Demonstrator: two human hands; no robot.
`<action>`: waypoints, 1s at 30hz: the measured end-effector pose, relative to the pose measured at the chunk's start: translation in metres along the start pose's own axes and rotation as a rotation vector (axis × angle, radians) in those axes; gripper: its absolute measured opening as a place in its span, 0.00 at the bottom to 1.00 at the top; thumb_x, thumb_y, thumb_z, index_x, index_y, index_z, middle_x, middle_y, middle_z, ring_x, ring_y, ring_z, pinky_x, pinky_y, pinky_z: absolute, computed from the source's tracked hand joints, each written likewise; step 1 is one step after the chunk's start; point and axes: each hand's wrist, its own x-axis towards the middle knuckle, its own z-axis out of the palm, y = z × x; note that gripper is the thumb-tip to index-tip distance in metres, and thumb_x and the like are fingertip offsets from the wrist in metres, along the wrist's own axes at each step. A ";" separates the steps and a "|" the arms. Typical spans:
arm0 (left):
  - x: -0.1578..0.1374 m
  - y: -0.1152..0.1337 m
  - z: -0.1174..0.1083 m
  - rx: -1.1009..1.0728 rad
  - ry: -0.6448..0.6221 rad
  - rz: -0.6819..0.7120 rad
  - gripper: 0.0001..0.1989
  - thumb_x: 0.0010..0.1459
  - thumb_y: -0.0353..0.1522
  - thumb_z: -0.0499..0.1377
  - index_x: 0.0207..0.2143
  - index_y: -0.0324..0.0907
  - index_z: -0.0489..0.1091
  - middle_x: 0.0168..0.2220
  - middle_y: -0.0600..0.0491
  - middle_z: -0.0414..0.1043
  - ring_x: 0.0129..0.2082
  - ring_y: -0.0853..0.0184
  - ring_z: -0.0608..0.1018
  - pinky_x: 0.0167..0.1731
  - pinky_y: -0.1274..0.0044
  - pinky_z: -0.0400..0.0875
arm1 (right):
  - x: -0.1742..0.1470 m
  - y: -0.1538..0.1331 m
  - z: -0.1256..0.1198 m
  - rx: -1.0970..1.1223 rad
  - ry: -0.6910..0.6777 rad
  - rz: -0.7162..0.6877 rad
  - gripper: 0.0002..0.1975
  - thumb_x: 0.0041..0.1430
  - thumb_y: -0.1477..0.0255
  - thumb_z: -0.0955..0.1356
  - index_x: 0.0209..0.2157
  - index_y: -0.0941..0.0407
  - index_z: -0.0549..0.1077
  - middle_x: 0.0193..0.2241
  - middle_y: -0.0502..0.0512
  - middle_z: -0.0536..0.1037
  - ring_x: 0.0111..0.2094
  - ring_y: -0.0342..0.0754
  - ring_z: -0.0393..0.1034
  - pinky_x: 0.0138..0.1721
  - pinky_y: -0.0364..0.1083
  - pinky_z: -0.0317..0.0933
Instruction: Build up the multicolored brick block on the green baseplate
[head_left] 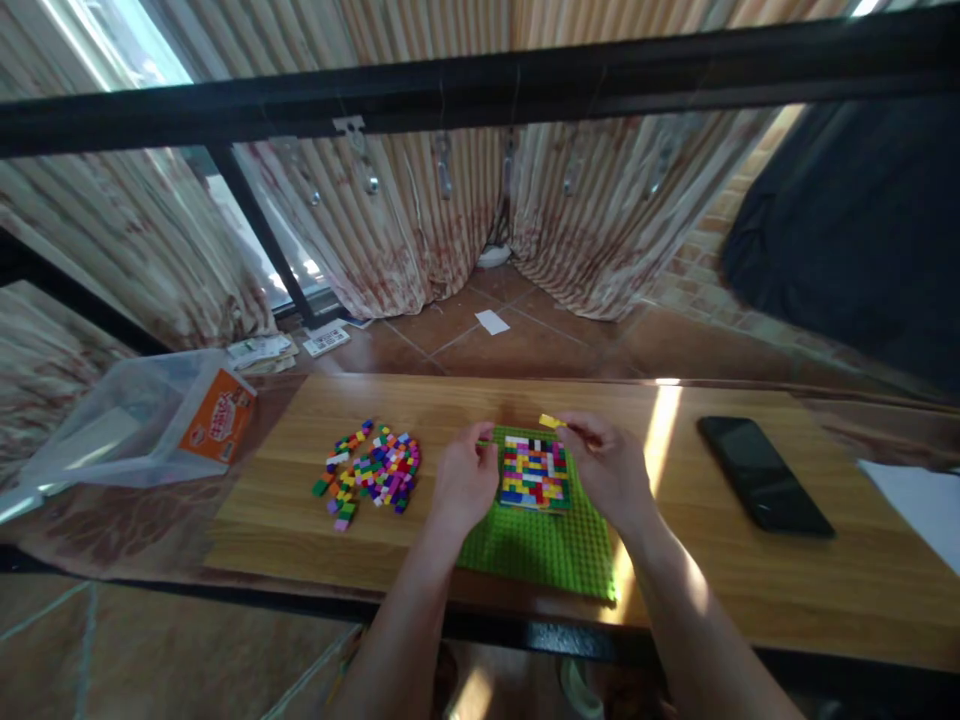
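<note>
My right hand (604, 465) pinches a yellow toy building brick (551, 421) at its fingertips, just above the far edge of a green studded baseplate (547, 555). On the baseplate stands a roughly square block of many-coloured building bricks (535, 473), laid close together, with white and black ones along its far side. My left hand (463, 478) is beside the left edge of that block, fingers loosely curled and thumb apart, with nothing visible in it. A loose pile of small coloured bricks (382, 470) lies on the wooden table (277, 500), left of my left hand.
A black phone (763, 475) lies on the table at the right, with white paper (915, 505) beyond it. At the left is a clear plastic bin (127, 430) with an orange label. A dark metal bar (480, 95) crosses the view beyond the table, before striped curtains (420, 220).
</note>
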 end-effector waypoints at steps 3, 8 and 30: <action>0.001 0.001 0.004 -0.014 -0.020 0.006 0.17 0.61 0.25 0.53 0.51 0.37 0.72 0.48 0.44 0.78 0.48 0.60 0.79 0.53 0.67 0.72 | 0.002 -0.001 -0.005 -0.012 0.003 -0.007 0.12 0.58 0.65 0.68 0.39 0.54 0.81 0.37 0.56 0.83 0.39 0.52 0.78 0.44 0.54 0.69; -0.003 0.009 0.004 -0.096 -0.198 0.068 0.23 0.61 0.31 0.57 0.59 0.37 0.67 0.58 0.41 0.71 0.57 0.57 0.74 0.58 0.63 0.68 | 0.000 0.007 -0.022 -0.026 0.108 0.106 0.12 0.55 0.64 0.69 0.35 0.55 0.81 0.34 0.57 0.84 0.35 0.52 0.78 0.41 0.53 0.69; -0.013 0.009 -0.007 0.031 -0.379 0.203 0.47 0.45 0.34 0.70 0.66 0.43 0.55 0.66 0.42 0.59 0.65 0.52 0.64 0.65 0.58 0.58 | -0.010 0.004 -0.018 -0.126 0.033 0.126 0.15 0.56 0.65 0.66 0.39 0.55 0.81 0.36 0.57 0.84 0.36 0.52 0.79 0.41 0.52 0.70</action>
